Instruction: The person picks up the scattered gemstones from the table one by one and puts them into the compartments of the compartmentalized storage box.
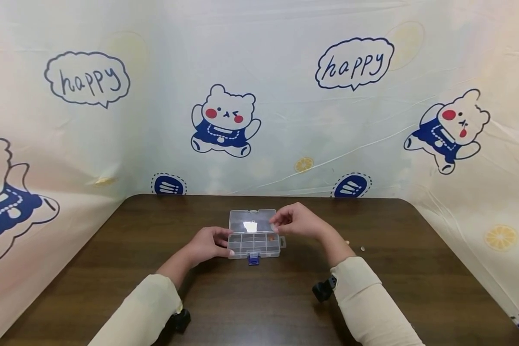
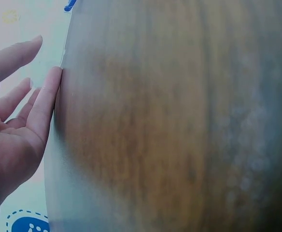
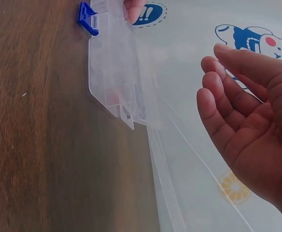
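A clear plastic compartment box (image 1: 253,249) lies on the table with its lid (image 1: 241,220) raised at the back and its blue latch (image 1: 253,259) at the front. Small orange-red pieces (image 1: 271,238) sit in a right-hand compartment. My left hand (image 1: 207,242) holds the left end of the box, thumb at the front corner and fingers further back. By the lid's right edge is my right hand (image 1: 300,221). In the right wrist view the fingers (image 3: 213,87) of that hand are loosely bent, apart from the box, with nothing visible between them.
Two tiny pale pieces lie on the brown table (image 1: 259,307) beyond my right forearm, one a small round bead (image 1: 363,248). A printed curtain (image 1: 285,120) with bears and lettering hangs behind the table and at both sides.
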Demonstrator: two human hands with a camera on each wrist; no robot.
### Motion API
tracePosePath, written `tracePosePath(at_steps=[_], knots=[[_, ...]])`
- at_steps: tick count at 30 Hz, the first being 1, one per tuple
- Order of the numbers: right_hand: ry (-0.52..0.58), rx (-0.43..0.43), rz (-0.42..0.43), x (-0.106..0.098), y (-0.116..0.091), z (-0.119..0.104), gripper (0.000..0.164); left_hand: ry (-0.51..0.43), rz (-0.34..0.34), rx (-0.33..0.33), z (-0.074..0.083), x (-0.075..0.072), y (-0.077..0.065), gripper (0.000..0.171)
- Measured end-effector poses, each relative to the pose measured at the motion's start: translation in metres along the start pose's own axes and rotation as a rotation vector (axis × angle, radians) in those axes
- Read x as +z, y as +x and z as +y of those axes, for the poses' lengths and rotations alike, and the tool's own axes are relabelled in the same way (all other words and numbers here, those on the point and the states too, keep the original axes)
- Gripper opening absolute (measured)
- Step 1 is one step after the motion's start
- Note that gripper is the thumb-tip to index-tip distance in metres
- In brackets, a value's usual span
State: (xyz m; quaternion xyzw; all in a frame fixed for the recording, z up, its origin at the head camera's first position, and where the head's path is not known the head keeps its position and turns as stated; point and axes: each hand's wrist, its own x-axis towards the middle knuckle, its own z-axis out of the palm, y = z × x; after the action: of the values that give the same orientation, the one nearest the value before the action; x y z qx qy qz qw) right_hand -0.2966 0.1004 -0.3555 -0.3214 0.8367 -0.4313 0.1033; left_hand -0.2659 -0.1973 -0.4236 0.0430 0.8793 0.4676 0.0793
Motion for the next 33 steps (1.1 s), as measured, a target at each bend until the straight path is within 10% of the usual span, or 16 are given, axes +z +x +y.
tracePosePath(at_steps=[33], knots=[[0.115, 0.096, 0.017, 0.031, 0.022, 0.017, 0.017, -0.004, -0.016, -0.008, 0.002, -0.003, -0.001, 0.062]])
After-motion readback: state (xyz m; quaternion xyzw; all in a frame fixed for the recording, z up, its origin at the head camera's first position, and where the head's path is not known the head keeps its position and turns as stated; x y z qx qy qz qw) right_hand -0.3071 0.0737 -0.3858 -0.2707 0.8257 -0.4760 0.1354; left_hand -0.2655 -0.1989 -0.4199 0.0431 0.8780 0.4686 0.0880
